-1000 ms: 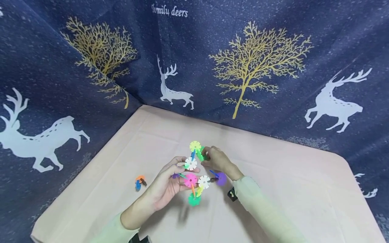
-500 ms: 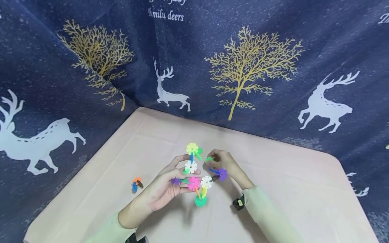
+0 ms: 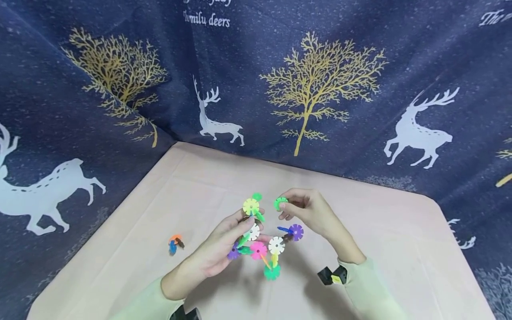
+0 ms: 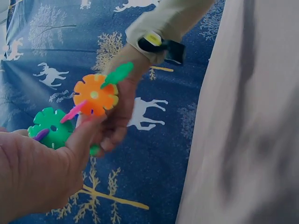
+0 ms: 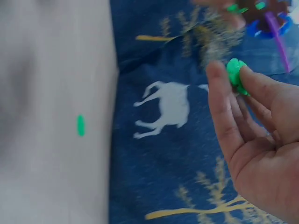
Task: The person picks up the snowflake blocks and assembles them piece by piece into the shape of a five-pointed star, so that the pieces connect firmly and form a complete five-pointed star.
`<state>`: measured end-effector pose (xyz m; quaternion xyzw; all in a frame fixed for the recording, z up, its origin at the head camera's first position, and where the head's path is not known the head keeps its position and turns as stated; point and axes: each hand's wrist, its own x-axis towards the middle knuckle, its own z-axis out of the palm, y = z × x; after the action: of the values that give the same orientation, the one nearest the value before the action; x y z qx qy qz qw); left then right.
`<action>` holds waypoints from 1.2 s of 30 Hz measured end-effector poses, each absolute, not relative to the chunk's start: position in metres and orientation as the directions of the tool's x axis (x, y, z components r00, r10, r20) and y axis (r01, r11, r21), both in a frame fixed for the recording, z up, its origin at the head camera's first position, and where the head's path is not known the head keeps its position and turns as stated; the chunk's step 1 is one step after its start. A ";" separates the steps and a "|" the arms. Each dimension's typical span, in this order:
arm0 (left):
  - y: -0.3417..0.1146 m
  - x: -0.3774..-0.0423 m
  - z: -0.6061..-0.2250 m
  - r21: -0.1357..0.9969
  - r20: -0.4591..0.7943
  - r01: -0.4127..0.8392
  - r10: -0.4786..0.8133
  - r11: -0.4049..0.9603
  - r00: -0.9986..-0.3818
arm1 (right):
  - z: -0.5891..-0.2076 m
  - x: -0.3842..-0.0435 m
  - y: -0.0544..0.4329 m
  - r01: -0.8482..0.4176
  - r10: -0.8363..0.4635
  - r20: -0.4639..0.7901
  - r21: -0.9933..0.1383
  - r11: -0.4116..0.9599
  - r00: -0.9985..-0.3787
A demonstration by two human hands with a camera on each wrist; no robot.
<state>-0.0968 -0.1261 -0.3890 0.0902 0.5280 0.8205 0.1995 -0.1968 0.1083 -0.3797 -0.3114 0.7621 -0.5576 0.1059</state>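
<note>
My left hand (image 3: 218, 249) holds a linked chain of notched plastic flower discs, its thumb near a white disc (image 3: 254, 232). In the head view the chain also shows a yellow disc (image 3: 250, 206), a pink disc (image 3: 258, 250), a second white disc (image 3: 276, 245) and a purple disc (image 3: 296, 232). An orange disc (image 4: 96, 95) of it faces the left wrist camera. To the right, my right hand (image 3: 314, 213) pinches a loose green disc (image 3: 281, 203) between thumb and fingers, apart from the chain. The right wrist view shows this green disc (image 5: 236, 76) edge-on at the fingertips.
On the pale tablecloth (image 3: 400, 249), a small joined cluster of orange, blue and brown discs (image 3: 174, 243) lies left of my left hand. Another green disc (image 5: 81, 125) lies on the cloth. A dark blue curtain (image 3: 248, 80) with deer and trees hangs behind the table.
My right hand has drawn away to the right from the chain with the green disc, which now faces the head camera. The chain has turned a little in my left hand, and its thumb has shifted upward.
</note>
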 end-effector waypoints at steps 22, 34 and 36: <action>-0.104 -0.107 -0.389 0.941 0.047 -0.078 0.356 -0.330 -0.933 | -0.353 -0.149 0.122 -0.262 -0.520 0.089 -0.927 0.269 -0.849; -0.100 -0.105 -0.389 0.950 0.262 0.196 0.284 -0.242 -0.922 | -0.339 -0.133 0.119 -0.249 -0.499 0.056 -0.911 0.329 -0.865; -0.099 -0.105 -0.390 0.943 0.297 0.236 0.273 -0.235 -0.915 | -0.338 -0.131 0.118 -0.261 -0.489 0.073 -0.908 0.328 -0.869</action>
<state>-0.1045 -0.0989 -0.3895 0.2057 0.6184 0.7584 0.0123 -0.1308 0.1178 -0.3378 -0.2320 0.8079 -0.5310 0.1071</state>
